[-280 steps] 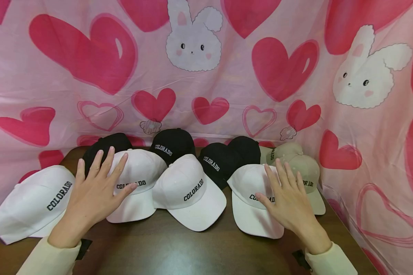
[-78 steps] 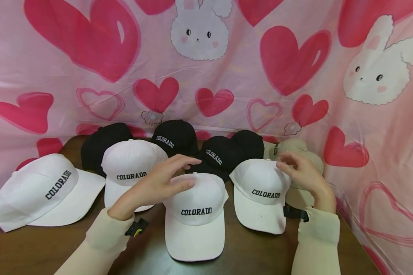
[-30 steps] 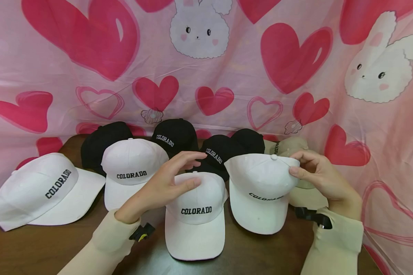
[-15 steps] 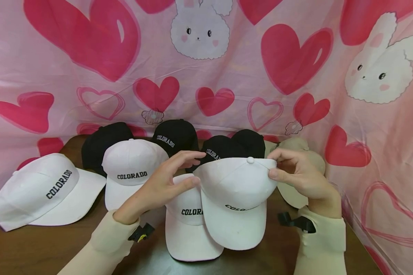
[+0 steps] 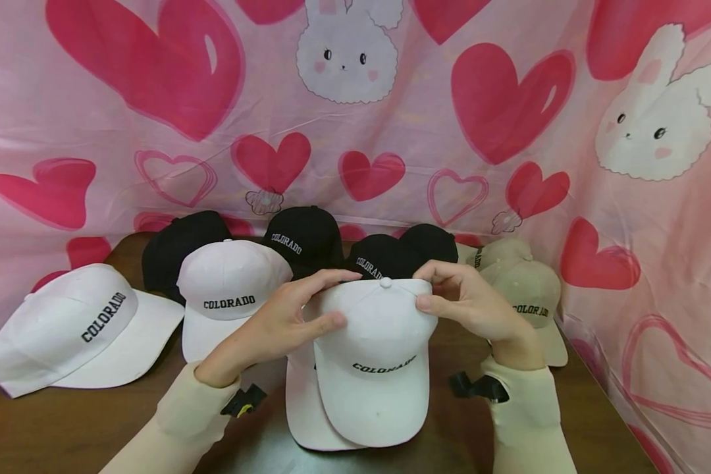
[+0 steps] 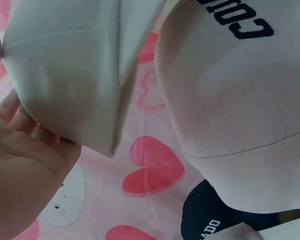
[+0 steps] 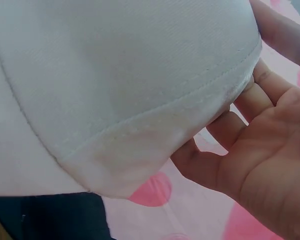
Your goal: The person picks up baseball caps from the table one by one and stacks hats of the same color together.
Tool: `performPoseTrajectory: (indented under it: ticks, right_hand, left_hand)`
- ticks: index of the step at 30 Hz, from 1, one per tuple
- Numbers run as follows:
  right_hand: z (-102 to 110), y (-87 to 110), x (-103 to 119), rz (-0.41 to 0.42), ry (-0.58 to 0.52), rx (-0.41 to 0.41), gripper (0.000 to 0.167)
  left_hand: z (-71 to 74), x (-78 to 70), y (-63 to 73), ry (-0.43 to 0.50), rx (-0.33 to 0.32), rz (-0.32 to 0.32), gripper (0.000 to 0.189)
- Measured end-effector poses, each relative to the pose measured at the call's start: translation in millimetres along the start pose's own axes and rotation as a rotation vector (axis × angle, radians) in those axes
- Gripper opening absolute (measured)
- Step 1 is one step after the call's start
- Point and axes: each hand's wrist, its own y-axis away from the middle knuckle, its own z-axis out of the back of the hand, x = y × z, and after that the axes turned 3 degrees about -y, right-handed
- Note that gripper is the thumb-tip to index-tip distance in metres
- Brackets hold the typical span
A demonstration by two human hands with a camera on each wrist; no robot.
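A white cap with COLORADO lettering (image 5: 376, 336) hangs tilted at mid-table, brim toward me. My right hand (image 5: 480, 313) pinches its crown near the top button, thumb in front; the right wrist view has the fingers curled behind the white fabric (image 7: 140, 75). Behind and left of it shows part of another white cap (image 5: 305, 401), its crown mostly covered. My left hand (image 5: 261, 339) grips at the crowns' left side, thumb in front, fingers behind. In the left wrist view, fingers and thumb bracket a white cap (image 6: 65, 70). Which crown the left fingers bear on is partly hidden.
Two white caps, one at far left (image 5: 65, 336) and one beside it (image 5: 234, 276), sit on the brown table (image 5: 237, 434). Several black caps (image 5: 302, 240) line the back. Beige caps (image 5: 533, 289) stand at right. A pink heart-and-rabbit cloth (image 5: 415, 118) hangs behind.
My right hand has lifted the right-hand white cap and carried it left, over the front of the middle white cap. The left hand has stayed nearly still. Earlier, both hands were spread flat.
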Motion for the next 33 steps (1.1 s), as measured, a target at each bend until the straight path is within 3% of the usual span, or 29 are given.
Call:
performPoseTrajectory:
  ticks: [7,16,21,26,33]
  right_hand:
    - [-5,-6.9,-8,-0.041,-0.035,0.001,0.014]
    - [-12,-12.0,-9,-0.091,-0.015,0.013,0.014]
    - [-12,-11.8,-8,-0.094,0.04,0.054,0.031]
    - [-11,-11.6,-9,-0.112,0.116,0.068,0.05]
    - [-13,-15.8,-16,-0.138,0.175,0.051,0.049]
  left_hand:
    - [3.0,1.2,0.3,0.06,0.057,0.029,0.063]
    - [13.6,0.8,1.7,0.304,0.107,0.098,0.063]
    - [18.4,1.9,2.6,0.373,0.108,0.119,0.062]
    - [20.8,5.2,3.3,0.415,0.1,0.18,0.062]
    - [23.5,10.4,3.1,0.457,0.083,0.28,0.059]
